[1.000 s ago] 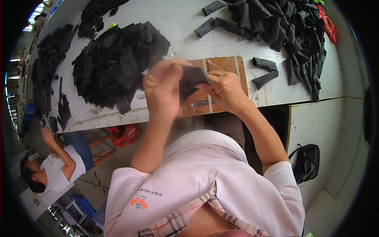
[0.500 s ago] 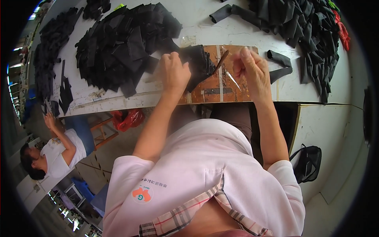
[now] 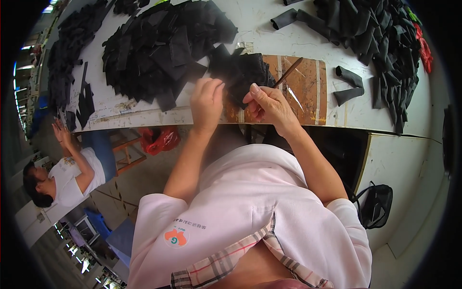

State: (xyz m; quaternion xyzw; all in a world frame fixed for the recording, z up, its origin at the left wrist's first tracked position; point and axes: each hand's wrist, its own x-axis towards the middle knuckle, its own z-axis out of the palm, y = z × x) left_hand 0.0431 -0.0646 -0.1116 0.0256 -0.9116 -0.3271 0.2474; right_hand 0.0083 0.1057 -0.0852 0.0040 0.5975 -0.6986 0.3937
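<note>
The left hand (image 3: pixel 207 98) pinches black fabric pieces (image 3: pixel 243 72) on a brown board (image 3: pixel 308 91); the right hand (image 3: pixel 269 103) grips a thin stick (image 3: pixel 288 72).

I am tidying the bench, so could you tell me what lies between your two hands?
In the head view, a bunch of black fabric pieces on the brown wooden board lies between the left hand and right hand.

The black pieces (image 3: pixel 168 53) look like matt, soft cloth. The board (image 3: pixel 308 91) is worn brown wood, scratched. The white tabletop (image 3: pixel 260 29) is painted, scuffed and dull. The thin tool (image 3: pixel 288 72) looks wooden.
</note>
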